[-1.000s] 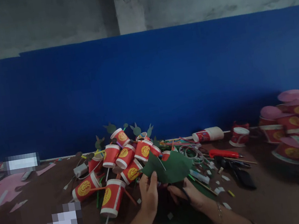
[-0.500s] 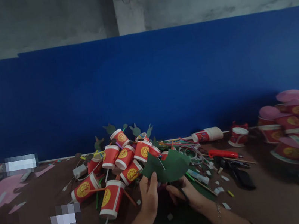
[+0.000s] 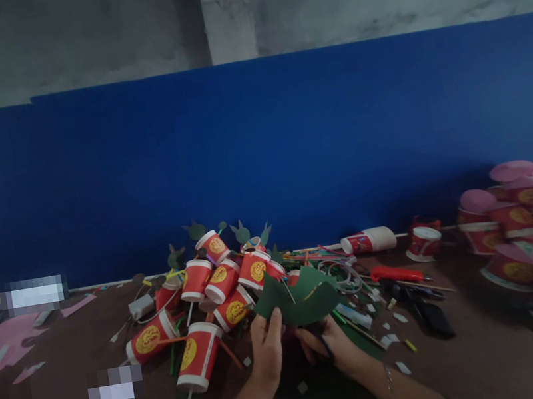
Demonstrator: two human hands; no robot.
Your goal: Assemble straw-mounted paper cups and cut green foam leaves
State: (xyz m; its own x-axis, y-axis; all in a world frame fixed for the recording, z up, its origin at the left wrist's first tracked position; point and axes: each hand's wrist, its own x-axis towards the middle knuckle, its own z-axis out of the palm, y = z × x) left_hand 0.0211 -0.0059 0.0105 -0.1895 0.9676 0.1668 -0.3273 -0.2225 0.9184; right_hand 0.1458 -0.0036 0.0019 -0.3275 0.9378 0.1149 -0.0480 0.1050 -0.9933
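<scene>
- Showing a pale, uneven line across its right part, the green paper sheet (image 3: 313, 303) differs from the earlier frames, where that part looked plain; its lower right edge also sits a little further left.
- The whole scene has slid slightly left in the frame, table items included, while both hands keep nearly the same pose.
- The left hand (image 3: 267, 351) reaches up from the bottom centre, narrowed in a pinch on the sheet's lower left, thumb on the near face.
- The right hand (image 3: 339, 350) comes in from the lower right, below the sheet, its fingers curled around the dark handle of scissors (image 3: 328, 349); how far the blades are apart cannot be told.
- A bracelet (image 3: 389, 379) circles the right wrist.
- The sheet is held up at lower centre, above the brown table (image 3: 457, 378).
- Left of it lies a heap of red paper cups (image 3: 200, 355); right of it are a red-handled tool (image 3: 398, 273) and white scraps (image 3: 390, 340).
- Pink discs (image 3: 513, 170) and more cups fill the right edge.
</scene>
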